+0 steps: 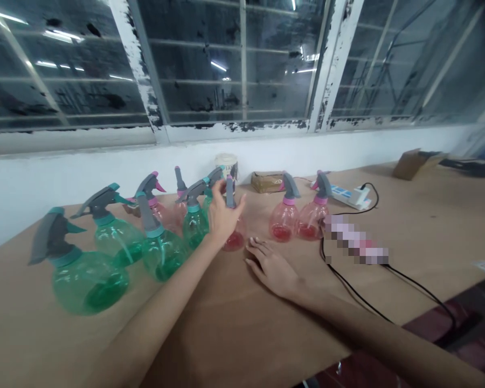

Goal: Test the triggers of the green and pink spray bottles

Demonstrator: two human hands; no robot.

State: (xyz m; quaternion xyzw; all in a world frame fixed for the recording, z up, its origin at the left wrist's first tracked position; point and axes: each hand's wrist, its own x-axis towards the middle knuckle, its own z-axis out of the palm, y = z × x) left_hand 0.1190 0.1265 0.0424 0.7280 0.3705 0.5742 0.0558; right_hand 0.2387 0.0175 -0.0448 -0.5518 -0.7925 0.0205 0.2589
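My left hand [223,214] is curled round the neck of a pink spray bottle [234,241] with a grey trigger head, and covers part of it. That bottle stands upright on the table. Just to its right, my right hand [274,269] lies on the tabletop with fingers stretched out, holding nothing. Left of my left hand stand several green spray bottles, the nearest green spray bottle [89,283] at the far left. Behind them are more pink bottles, partly hidden. To the right, two pink spray bottles [282,221] [310,220] stand side by side.
A wooden table [210,328] runs along a white wall below barred windows. At the back are a white tub [226,159] and a taped brown package [267,182]. A power strip [350,196] and black cables [353,296] lie right, with a cardboard box [412,164] beyond.
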